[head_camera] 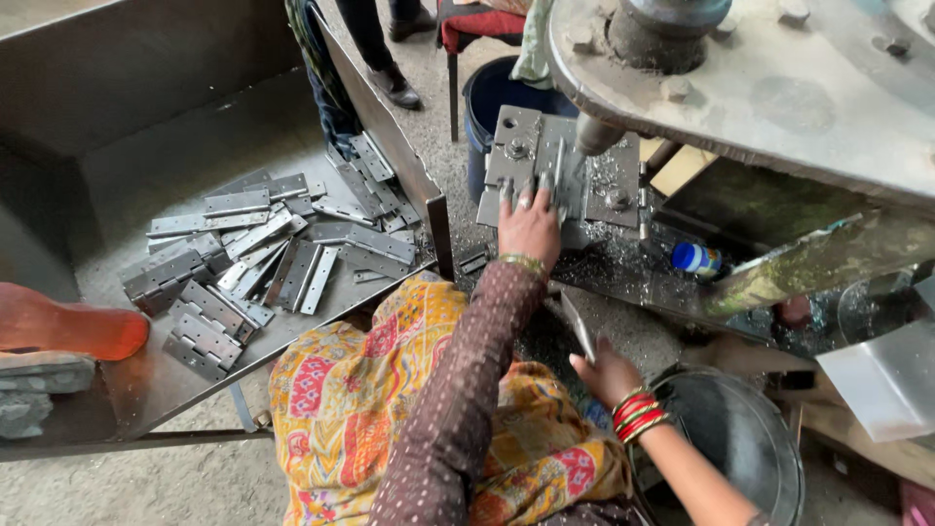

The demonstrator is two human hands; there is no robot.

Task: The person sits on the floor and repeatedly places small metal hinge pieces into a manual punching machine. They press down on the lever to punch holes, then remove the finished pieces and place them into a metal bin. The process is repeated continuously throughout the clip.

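Hinge plate stands on end in my right hand, pinched tight, below the press block. My left hand rests flat on that block, grip loose, nearer to it.

Left hand presses the drill jig; right hand holds a hinge plate.

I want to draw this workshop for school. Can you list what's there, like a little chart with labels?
Left hand: fingers resting on the metal plate under the press machine
Right hand: holding a flat metal piece
Tray: big, grey, holding a heap of metal hinges
Bucket: dark, round, beside the right hand
Clothes: yellow, patterned
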